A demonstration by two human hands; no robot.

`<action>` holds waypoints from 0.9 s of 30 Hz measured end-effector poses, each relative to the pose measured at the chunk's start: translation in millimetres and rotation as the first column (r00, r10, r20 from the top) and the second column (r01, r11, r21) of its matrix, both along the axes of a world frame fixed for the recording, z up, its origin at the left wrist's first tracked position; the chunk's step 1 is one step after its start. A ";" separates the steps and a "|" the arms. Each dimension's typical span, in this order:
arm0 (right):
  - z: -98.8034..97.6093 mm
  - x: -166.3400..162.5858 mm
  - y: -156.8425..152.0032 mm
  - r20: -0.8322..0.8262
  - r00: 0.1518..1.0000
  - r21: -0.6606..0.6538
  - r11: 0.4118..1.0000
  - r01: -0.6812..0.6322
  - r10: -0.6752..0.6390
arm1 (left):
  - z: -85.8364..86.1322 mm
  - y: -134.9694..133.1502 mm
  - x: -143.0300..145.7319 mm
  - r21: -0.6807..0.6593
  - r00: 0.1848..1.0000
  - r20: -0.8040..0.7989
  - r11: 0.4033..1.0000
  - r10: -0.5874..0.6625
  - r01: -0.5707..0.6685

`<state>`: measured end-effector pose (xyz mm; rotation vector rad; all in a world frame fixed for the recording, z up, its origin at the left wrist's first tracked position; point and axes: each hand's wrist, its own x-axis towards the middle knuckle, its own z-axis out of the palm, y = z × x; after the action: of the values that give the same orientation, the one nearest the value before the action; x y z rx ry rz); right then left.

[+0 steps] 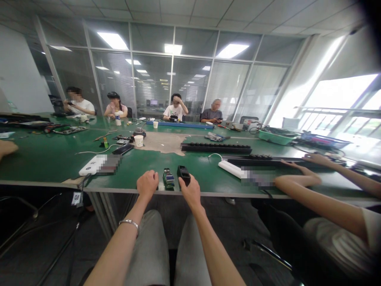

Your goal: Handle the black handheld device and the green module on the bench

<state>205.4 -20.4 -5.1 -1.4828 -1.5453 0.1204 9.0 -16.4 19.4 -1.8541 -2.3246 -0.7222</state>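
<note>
A black, boxy plastic housing point(183, 171) with openings in its upper face stands at the table's front edge. My right hand point(191, 190) is closed around its near right side. Left of the housing, between my hands, sits a small green circuit board module point(168, 178) with a little screen and metal parts; neither hand touches it. My left hand point(147, 183) rests on the table beside the module, its fingers curled into a loose fist, and nothing shows in it.
A white power bank point(93, 165) lies to the left, another white device point(232, 169) to the right. Behind are a paper cup point(138, 141), a phone point(123, 149) and a long black rail point(216, 147). A co-worker's arms point(300, 178) reach over the table at right.
</note>
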 end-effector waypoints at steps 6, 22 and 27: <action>-9.2 2.0 3.5 0.044 0.999 -0.031 0.999 0.023 -0.022 | -1.7 1.1 -0.8 0.003 1.000 0.000 1.000 -0.012 0.012; -6.6 2.8 -6.0 0.056 0.998 0.014 0.999 -0.042 0.041 | -4.0 1.1 -3.3 0.042 1.000 -0.002 0.999 -0.015 0.015; 17.7 -1.0 -9.2 -0.161 0.986 -0.083 0.995 -0.054 0.040 | -2.9 0.0 -2.7 0.021 1.000 -0.005 1.000 -0.006 0.007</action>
<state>204.5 -29.6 12.6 -1.4675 -1.4618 0.3300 6.3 -16.4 16.5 -1.8536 -2.2998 -0.7384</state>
